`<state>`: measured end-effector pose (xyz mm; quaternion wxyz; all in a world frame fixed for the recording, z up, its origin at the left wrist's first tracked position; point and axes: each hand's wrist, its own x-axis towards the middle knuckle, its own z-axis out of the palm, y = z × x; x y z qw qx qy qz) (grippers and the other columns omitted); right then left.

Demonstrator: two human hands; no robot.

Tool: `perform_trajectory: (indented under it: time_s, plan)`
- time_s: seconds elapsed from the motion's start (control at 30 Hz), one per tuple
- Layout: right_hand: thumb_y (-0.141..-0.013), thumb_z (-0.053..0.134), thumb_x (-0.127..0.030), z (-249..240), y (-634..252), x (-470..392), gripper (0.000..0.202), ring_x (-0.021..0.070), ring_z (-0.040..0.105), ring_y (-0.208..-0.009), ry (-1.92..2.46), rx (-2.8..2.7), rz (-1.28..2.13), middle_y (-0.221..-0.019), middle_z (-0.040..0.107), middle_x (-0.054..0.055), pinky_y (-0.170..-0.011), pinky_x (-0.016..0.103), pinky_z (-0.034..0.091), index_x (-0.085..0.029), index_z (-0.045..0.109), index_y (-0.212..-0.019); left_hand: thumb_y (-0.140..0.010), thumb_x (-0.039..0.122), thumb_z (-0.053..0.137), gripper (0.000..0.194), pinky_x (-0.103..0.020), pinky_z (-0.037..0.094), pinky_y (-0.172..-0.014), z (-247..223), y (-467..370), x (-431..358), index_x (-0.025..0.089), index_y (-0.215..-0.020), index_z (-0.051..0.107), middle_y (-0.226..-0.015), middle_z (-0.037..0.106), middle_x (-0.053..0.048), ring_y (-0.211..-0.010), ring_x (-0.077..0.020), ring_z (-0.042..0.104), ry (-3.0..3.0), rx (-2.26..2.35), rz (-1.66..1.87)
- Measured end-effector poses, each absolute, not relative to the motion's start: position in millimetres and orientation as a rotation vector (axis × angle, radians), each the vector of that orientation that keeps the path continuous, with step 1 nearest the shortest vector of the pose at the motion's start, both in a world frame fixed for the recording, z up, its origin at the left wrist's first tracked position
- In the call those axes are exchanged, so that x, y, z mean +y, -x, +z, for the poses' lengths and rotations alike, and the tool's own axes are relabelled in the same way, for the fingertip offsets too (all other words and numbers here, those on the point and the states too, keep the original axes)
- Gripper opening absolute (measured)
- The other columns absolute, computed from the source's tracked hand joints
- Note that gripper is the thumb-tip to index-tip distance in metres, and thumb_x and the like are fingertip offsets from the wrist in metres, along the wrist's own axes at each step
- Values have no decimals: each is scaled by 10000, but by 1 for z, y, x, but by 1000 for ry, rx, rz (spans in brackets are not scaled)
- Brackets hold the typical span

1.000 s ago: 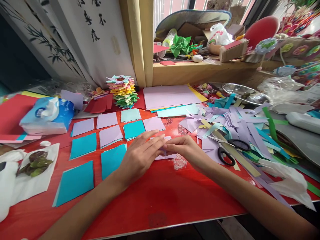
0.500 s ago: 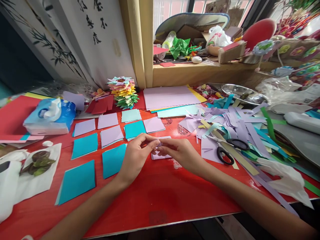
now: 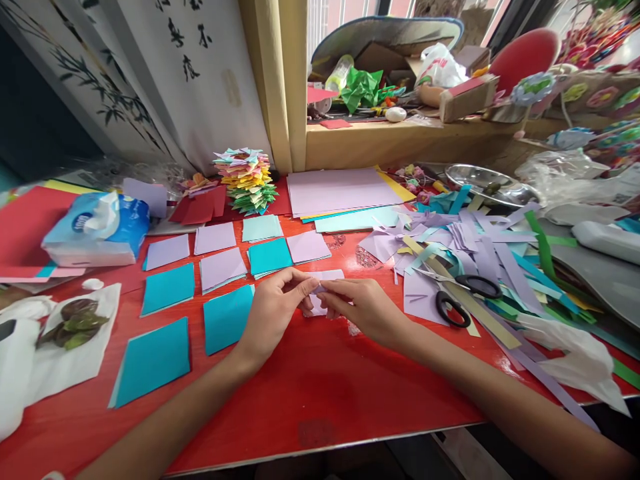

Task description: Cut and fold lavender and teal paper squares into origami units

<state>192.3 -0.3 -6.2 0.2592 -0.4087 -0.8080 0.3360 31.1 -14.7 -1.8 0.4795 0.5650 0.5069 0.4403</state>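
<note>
My left hand (image 3: 275, 308) and my right hand (image 3: 369, 308) meet at the middle of the red table. Between their fingertips they pinch a small folded piece of lilac paper (image 3: 319, 289), mostly hidden by the fingers. Just beneath lies a lilac paper square (image 3: 334, 274), partly covered by both hands. Left of my left hand sits a stack of teal paper squares (image 3: 227, 320); beyond it lie several more teal, pale blue and lilac stacks, such as a lilac one (image 3: 309, 247). To the right of my right hand, black-handled scissors (image 3: 453, 309) rest on a lilac sheet.
Paper offcuts (image 3: 480, 247) pile up on the right near a metal bowl (image 3: 493, 183). Large lilac sheets (image 3: 335, 190) lie at the back, beside a colourful folded-paper tower (image 3: 245, 181). A tissue pack (image 3: 97, 230) stands left. The red table's front edge (image 3: 320, 452) is close.
The camera view has shifted slightly. Both hands stay in nearly the same place, still pinching the small lilac paper, with only slight finger movement.
</note>
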Motion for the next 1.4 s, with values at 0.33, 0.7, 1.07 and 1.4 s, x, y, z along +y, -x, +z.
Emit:
perform_trajectory:
  time_s: [0.33, 0.7, 1.07, 1.4]
  plan:
    - [-927, 344, -293, -7, -194, 4, 302, 108, 522, -559, 1073, -2339, 696, -635, 583, 26, -559, 224, 365, -149, 589, -824, -800, 414, 531, 248, -239, 448, -599, -3, -29, -12, 176, -789, 601, -608, 564, 21, -571, -111, 532, -1447, 1262, 1025]
    - [-913, 347, -312, -6, -196, 3, 332, 111, 552, -536, 1083, -2227, 974, -585, 580, 10, -539, 229, 401, -173, 533, -677, -797, 491, 500, 320, -216, 401, -515, -3, -29, -13, 183, -733, 559, -611, 562, 21, -494, -91, 493, -1546, 1328, 977]
    - [-880, 414, -307, -2, -198, 6, 240, 93, 573, -489, 1021, -1826, 1502, -667, 583, 11, -498, 230, 462, -149, 542, -753, -798, 459, 513, 291, -221, 404, -509, -5, -27, -12, 184, -718, 563, -608, 560, 21, -492, -92, 501, -1581, 1311, 918]
    - [-896, 376, -238, -6, -200, 9, 254, 80, 524, -480, 1048, -2069, 1192, -612, 550, -3, -492, 203, 411, -157, 502, -690, -817, 398, 496, 235, -228, 384, -608, -1, -23, -6, 194, -729, 575, -703, 599, 15, -653, -124, 522, -1784, 1315, 773]
